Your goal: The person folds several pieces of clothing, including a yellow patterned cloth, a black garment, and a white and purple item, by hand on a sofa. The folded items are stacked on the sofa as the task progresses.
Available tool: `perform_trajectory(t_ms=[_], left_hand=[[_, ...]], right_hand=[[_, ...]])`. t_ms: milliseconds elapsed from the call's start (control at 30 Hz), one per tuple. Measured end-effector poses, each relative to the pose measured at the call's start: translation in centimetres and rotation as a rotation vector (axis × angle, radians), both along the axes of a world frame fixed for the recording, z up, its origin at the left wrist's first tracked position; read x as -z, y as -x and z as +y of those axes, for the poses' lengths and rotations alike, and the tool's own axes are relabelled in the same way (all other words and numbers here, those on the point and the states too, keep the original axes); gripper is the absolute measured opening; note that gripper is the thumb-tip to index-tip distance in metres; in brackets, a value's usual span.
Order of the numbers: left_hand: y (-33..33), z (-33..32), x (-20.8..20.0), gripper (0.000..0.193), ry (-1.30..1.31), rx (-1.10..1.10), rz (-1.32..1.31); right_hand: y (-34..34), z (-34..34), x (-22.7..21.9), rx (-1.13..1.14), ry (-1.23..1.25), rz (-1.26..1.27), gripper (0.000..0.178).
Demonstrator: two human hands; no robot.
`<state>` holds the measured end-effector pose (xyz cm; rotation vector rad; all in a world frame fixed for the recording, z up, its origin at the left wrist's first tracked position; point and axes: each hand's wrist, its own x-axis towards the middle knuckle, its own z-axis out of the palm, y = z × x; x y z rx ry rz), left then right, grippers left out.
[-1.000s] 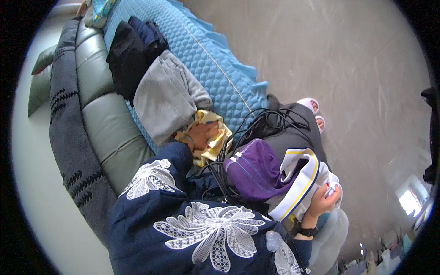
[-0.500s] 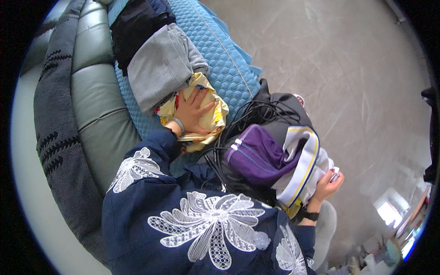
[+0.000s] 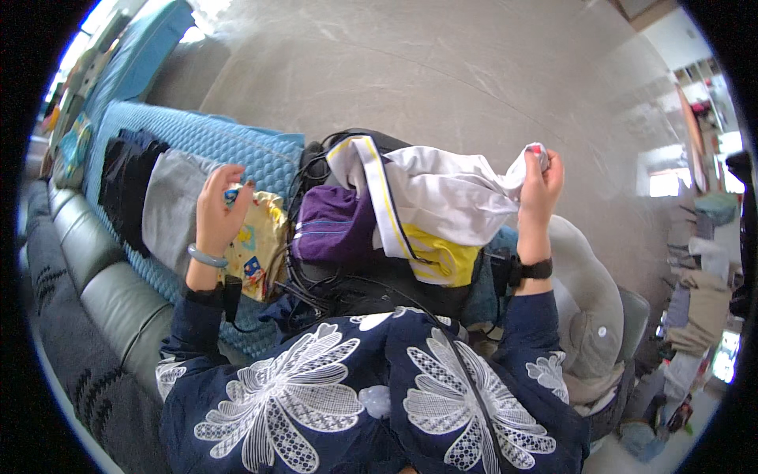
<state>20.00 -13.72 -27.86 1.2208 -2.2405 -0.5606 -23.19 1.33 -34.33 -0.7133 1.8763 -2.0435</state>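
Note:
My right hand is closed on a bunched end of a white garment and lifts it out to the right. A navy-and-yellow striped band crosses that garment, and a yellow part shows below it. Purple cloth with thin blue lines lies against the band on my lap; whether it belongs to the same garment I cannot tell. My left hand is raised with thumb and fingers apart, holding nothing. Beside it lies a folded pale yellow printed cloth, next to folded grey clothing.
Dark folded clothes lie beyond the grey ones on a quilted blue cover over the green leather sofa. Black cables run across my lap. A grey plush cushion sits at my right.
My left hand has come up off the yellow printed cloth. My right hand has raised the white garment, now stretched out more. The view has turned, showing more of the room.

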Motion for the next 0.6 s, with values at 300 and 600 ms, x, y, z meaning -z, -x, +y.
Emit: perform_trajectory(t_ms=[300,600], left_hand=[[17.5,-0.9,1.0,0.048,0.323,1.039,-0.458],[25.6,-1.7,-9.9,0.017,0.138,0.88,0.013]], right_hand=[[6.6,6.8,-4.0,0.222,-0.005,-0.37,0.019],[2.1,5.8,-11.1,-0.321,-0.33,0.521,0.062]])
